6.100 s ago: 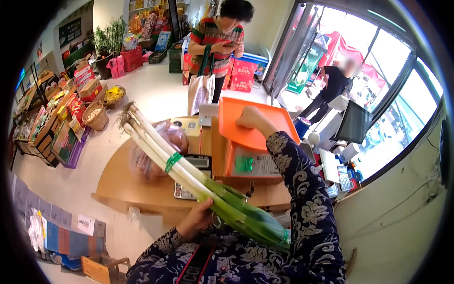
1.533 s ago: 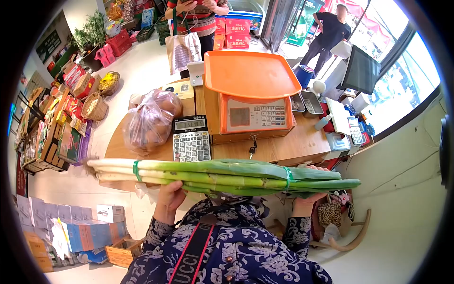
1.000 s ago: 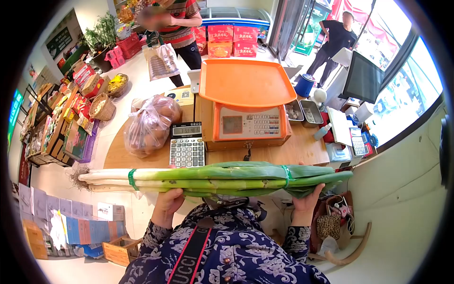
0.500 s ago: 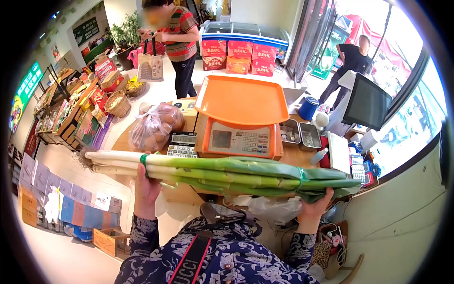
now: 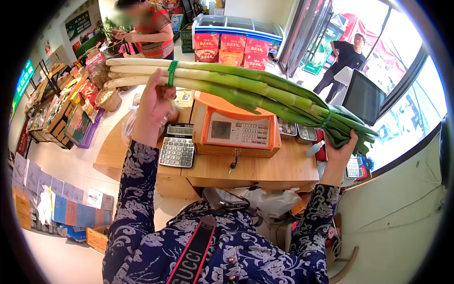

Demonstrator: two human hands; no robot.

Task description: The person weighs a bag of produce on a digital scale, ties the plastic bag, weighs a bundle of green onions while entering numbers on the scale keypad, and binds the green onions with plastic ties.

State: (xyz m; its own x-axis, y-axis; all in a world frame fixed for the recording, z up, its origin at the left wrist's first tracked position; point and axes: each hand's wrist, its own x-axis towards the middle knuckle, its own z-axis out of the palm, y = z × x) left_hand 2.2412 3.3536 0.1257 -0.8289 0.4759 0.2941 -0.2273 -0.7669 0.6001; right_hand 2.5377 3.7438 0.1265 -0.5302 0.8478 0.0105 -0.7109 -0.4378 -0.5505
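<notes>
Head view: leeks, held up across the orange scale, above the desk
Left hand: gripping the white end beside a green band
Right hand: gripping the leafy end
Calculator: on the desk, left of the scale
Keys: hanging just below the scale

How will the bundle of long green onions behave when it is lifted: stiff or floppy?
The bundle of green onions is probably stiff at its white stalks, thick and straight by the left hand. Its leafy end may flop, as leaves droop near the right hand. Stalks may shift, since gaps show between them.
</notes>
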